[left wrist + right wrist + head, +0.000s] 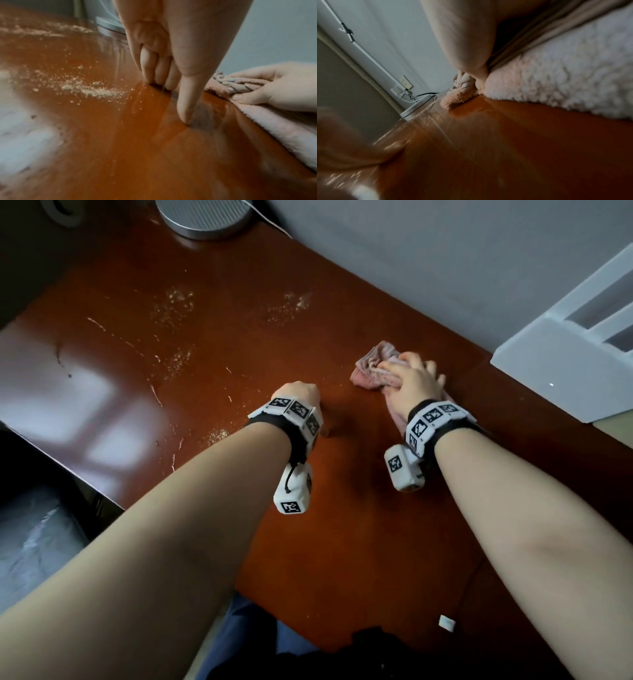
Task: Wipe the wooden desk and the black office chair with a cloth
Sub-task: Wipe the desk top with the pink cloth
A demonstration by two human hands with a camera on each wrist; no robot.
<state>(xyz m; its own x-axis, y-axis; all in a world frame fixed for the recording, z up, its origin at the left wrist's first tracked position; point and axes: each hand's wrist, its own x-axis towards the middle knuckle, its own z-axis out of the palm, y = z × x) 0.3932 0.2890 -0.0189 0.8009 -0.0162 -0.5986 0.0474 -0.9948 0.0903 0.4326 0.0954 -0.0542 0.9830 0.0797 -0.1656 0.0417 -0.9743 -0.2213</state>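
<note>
The wooden desk is glossy and reddish-brown, with pale powder patches and streaks across its left half. My right hand grips a crumpled pink fluffy cloth and holds it down on the desk near the back wall. In the left wrist view its thumb and fingers curl into the cloth. My left hand sits just left of the cloth, holding nothing. Its fingers are curled under onto the wood and the thumb tip touches the desk. Powder lies beside it.
A round silver base with a white cable stands at the desk's back left corner. A white slotted organiser sits at the right, against the grey wall. A small white tag lies near the front edge. Something black shows below the desk.
</note>
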